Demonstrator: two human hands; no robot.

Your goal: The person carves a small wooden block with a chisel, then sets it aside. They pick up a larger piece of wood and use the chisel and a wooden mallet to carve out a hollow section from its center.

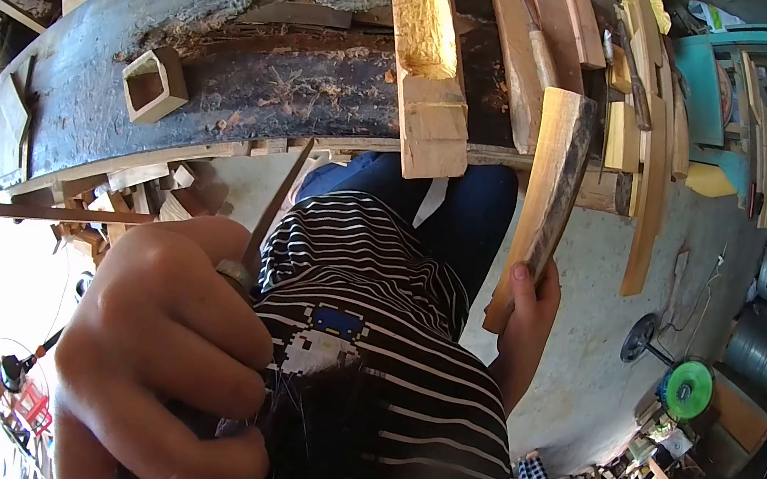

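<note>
tool, slim: left hand is gripping, fingers curled tight; wood billet: right hand is clasping near end, fingers wrapped; seemingly readying, next move needing steadiness.

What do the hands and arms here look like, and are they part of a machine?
No machine: both are human. The left hand and right hand are bare, without gloves, cables or visible markings. Little of the arms shows, and I can't make out any sleeves. The person wears a dark shirt with thin white stripes and a blue-and-white print.
</note>
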